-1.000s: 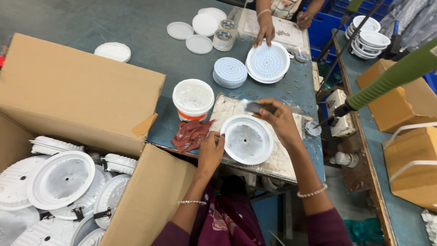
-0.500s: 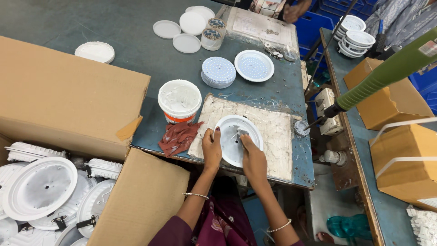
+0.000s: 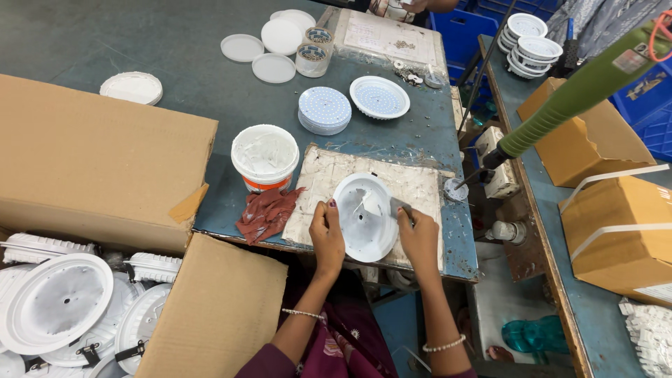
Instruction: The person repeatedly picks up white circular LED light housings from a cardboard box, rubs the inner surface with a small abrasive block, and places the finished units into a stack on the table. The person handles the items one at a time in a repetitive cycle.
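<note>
white lamp housing [image 3: 365,217], red rag [image 3: 267,213], green tool [image 3: 574,94]

This is a small factory assembly workshop for round light fittings. A worn blue bench [image 3: 210,105] carries white discs [image 3: 273,68], a stack of dotted round boards [image 3: 325,110] and a paste tub [image 3: 264,155]. A big open carton [image 3: 105,168] beside it is full of identical white housings [image 3: 56,301]. A green power driver [image 3: 574,98] hangs over the bench edge. More stacked housings [image 3: 528,43], strapped boxes [image 3: 616,231] and blue crates [image 3: 469,35] fill a second bench.
</note>
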